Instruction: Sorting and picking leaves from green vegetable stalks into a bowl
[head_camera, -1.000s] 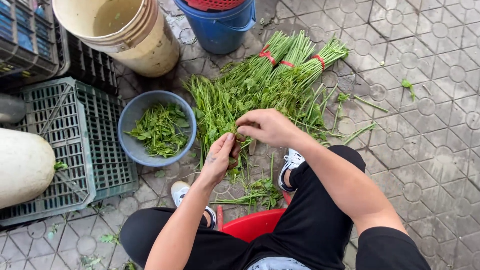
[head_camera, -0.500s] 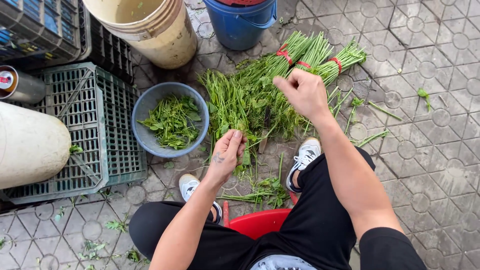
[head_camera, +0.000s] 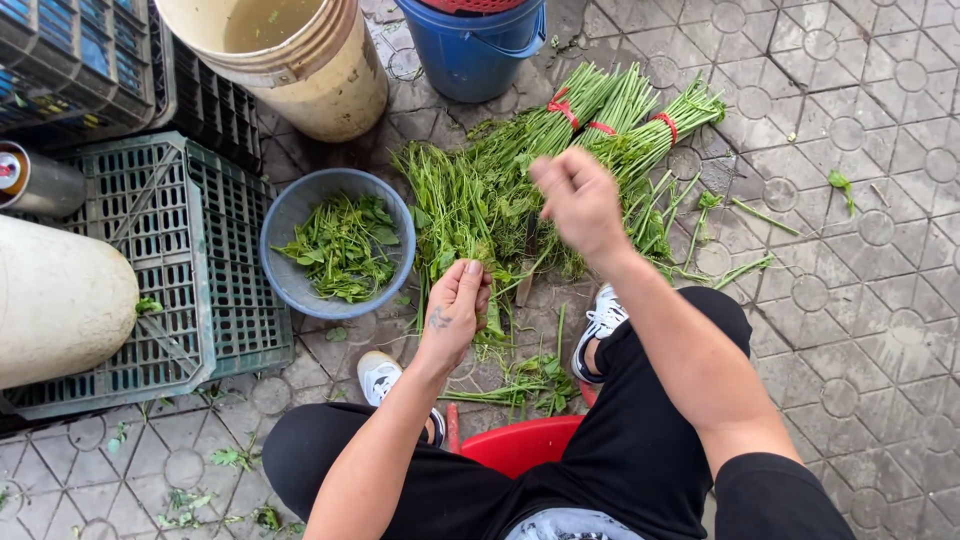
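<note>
While the left hand (head_camera: 455, 310) is clamped on one green stem (head_camera: 490, 325) at lower centre of the frame, the right hand (head_camera: 578, 200) hangs above the loose pile of greens (head_camera: 470, 205) at centre, fingers curled together, though whether they pinch anything cannot be told. Three bundles tied with red bands (head_camera: 620, 120) lie at upper centre; one blue bowl (head_camera: 285, 215) of picked leaves sits left of the pile, and two buckets, one cream (head_camera: 320, 80) and one blue (head_camera: 470, 60), stand along the top edge.
</note>
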